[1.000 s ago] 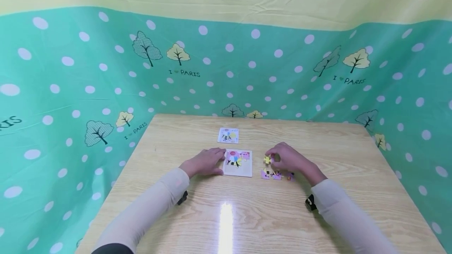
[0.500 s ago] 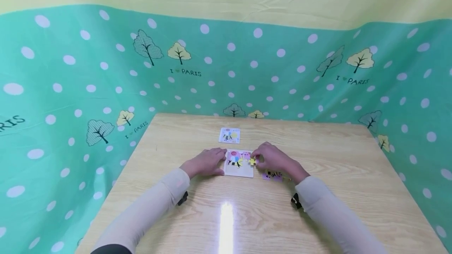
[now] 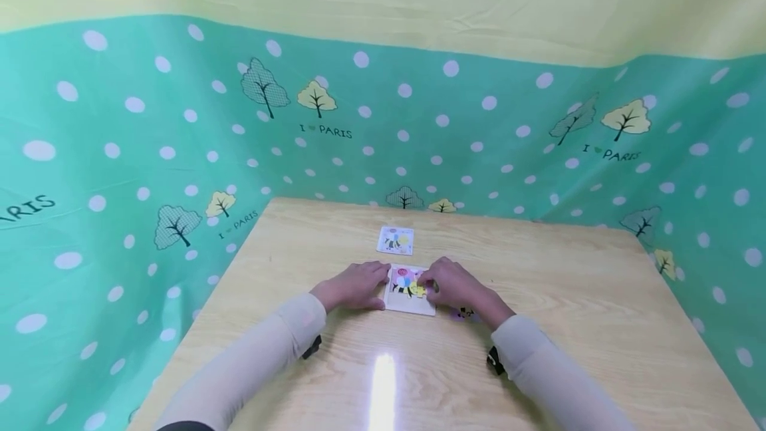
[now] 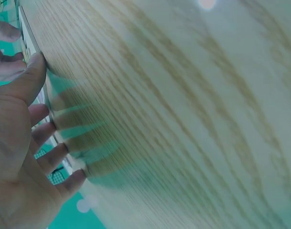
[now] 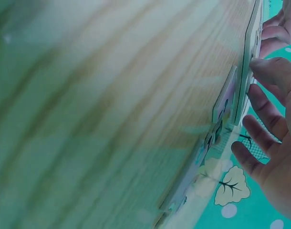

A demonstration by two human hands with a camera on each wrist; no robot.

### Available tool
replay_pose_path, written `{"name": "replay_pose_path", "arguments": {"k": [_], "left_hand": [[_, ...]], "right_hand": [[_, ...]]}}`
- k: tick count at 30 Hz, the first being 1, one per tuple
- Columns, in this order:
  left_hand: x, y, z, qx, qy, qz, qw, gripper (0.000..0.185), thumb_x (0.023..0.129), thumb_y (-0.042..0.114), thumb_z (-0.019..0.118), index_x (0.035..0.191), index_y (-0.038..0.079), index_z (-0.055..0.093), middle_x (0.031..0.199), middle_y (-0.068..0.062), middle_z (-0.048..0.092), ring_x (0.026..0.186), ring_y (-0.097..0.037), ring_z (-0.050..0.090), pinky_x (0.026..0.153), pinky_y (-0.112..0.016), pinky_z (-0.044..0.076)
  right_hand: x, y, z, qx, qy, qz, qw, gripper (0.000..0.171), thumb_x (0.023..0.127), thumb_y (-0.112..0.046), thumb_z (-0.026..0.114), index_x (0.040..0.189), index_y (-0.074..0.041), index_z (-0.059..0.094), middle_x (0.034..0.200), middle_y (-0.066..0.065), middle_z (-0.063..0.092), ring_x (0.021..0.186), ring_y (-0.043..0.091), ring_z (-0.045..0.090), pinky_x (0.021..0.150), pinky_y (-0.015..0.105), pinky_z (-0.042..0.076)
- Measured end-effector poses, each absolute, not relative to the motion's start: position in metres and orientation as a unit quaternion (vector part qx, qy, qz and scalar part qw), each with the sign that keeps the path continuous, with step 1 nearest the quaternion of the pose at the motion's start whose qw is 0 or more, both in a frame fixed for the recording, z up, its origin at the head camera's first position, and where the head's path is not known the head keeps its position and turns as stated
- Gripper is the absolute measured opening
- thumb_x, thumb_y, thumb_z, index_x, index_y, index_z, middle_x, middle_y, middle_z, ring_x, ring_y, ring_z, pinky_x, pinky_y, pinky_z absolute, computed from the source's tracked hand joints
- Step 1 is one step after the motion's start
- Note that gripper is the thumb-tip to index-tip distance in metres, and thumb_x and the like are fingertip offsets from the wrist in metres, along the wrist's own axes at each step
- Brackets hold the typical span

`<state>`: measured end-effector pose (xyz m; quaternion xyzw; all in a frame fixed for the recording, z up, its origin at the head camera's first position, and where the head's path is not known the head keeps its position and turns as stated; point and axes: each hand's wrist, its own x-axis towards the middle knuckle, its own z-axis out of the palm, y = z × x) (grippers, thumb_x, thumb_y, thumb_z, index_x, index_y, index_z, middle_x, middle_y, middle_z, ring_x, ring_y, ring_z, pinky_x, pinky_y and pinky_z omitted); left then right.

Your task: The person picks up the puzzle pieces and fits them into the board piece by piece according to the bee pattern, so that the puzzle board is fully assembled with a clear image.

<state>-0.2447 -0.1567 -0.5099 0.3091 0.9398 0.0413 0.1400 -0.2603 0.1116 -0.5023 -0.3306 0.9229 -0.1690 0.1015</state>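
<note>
A square puzzle board lies on the table, its upper part filled with a bee and balloons picture. My left hand steadies its left side, thumb and fingertips spread along the edge, also visible in the left wrist view. Over the board's right half, my right hand pinches a yellow puzzle piece between thumb and index finger, at the right end of the bee picture. The fingers partly cover the piece. Loose puzzle pieces, pink and black, lie on the table beneath the right hand, partly hidden by it in the head view.
Behind the board lies a small picture card with the bee and balloons design. A wooden table carries everything. Green and yellow printed cloth hangs around its back and sides.
My right hand has carried the yellow puzzle piece leftward from beside the loose pieces onto the board. The left hand has stayed at the board's left edge. The head view has shifted slightly.
</note>
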Motion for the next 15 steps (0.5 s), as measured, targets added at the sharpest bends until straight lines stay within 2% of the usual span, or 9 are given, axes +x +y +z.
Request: {"name": "replay_pose_path", "arguments": {"k": [7,15], "left_hand": [[-0.2438,-0.1542,-0.5098,0.309,0.94,0.032,0.138,0.068,0.094,0.058,0.064,0.146,0.015,0.052,0.165,-0.01,0.036,0.152,-0.03,0.036,0.121,-0.054,0.037],[-0.2424,-0.1558,-0.5107,0.302,0.943,0.034,0.136,0.076,0.093,0.059,0.064,0.15,0.013,0.047,0.165,-0.01,0.036,0.152,-0.031,0.035,0.121,-0.054,0.037]], "right_hand": [[-0.257,0.1116,-0.5013,-0.311,0.932,-0.161,0.095,0.029,0.085,-0.013,0.076,0.114,-0.017,0.079,0.111,-0.001,0.076,0.113,0.023,0.06,0.104,0.046,0.051],[-0.2578,0.1092,-0.5009,-0.314,0.931,-0.161,0.096,0.029,0.085,-0.013,0.077,0.113,-0.017,0.079,0.112,0.0,0.075,0.113,0.023,0.06,0.103,0.047,0.051]]}}
